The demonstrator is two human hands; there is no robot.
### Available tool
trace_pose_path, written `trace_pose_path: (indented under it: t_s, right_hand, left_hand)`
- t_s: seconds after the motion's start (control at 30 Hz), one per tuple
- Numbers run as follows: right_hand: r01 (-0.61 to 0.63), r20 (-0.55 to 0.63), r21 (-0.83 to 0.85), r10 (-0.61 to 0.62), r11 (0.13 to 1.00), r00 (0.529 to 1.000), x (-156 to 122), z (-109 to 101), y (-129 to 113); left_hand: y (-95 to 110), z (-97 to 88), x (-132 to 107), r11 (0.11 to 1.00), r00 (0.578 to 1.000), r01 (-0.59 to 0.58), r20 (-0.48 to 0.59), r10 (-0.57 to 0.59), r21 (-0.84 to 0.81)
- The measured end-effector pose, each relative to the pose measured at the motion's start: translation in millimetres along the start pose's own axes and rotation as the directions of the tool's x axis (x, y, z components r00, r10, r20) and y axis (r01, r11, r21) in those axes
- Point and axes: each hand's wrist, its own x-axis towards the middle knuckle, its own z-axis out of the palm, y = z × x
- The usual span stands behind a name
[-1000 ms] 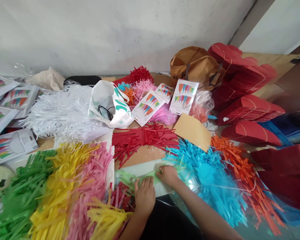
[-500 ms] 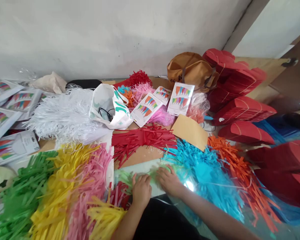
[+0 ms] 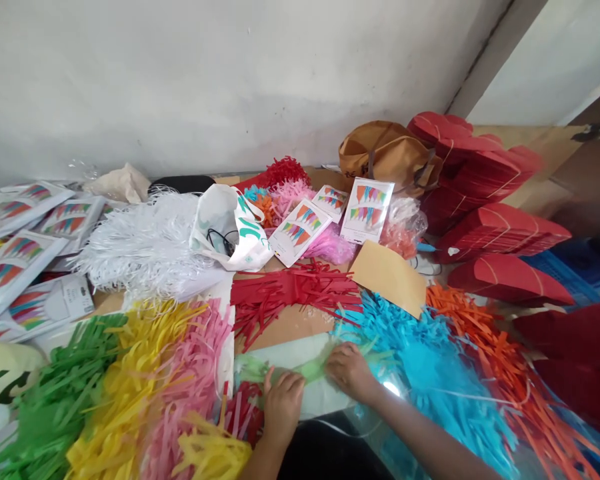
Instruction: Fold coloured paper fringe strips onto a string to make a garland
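My left hand and my right hand rest close together at the near edge of the table, fingers curled down onto a bundle of light green paper strips. The strips lie on a white sheet. Each hand pinches or presses the green strips, left hand at the left part, right hand at the right end. A pile of blue paper strips lies just right of my right hand. Red strips lie beyond the white sheet.
Piles of green, yellow, pink, white and orange strips cover the table. Printed packets lie in the middle, more packets at left. A brown bag and red paper stacks stand at back right.
The view has tilted down a little. Both hands stay on the green strips; the right hand has shifted slightly over them and the left fingers have curled.
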Motion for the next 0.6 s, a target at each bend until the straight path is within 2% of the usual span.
trace_pose_path:
  t_s: [0.17,0.33,0.4,0.5,0.6]
  right_hand:
    - [-0.005,-0.026,-0.094,0.003,0.996,1.0,-5.6,-1.2,-11.0]
    - [0.078,0.056,-0.092,-0.073,0.993,0.996,-0.9,-2.7,-19.7]
    - [0.091,0.041,-0.057,-0.089,0.994,0.995,2.3,0.7,-17.3]
    - [0.044,0.053,-0.011,-0.044,0.999,0.998,5.0,3.7,-10.8]
    - [-0.057,0.101,0.023,0.055,0.998,0.993,7.6,1.8,-8.6]
  left_hand:
    - [-6.9,2.7,-10.9,1.0,0.993,-0.01,-0.118,0.009,-0.006]
    - [-14.6,11.0,-14.7,0.998,0.976,-0.063,-0.213,0.056,-0.026]
    - [-16.0,9.0,-14.8,0.997,0.978,-0.077,-0.194,0.072,-0.018]
    - [-16.2,-1.2,-13.4,0.995,0.988,-0.097,-0.124,0.097,0.011]
    - [-13.8,-12.3,-8.1,1.0,0.999,-0.024,-0.048,0.024,0.01]
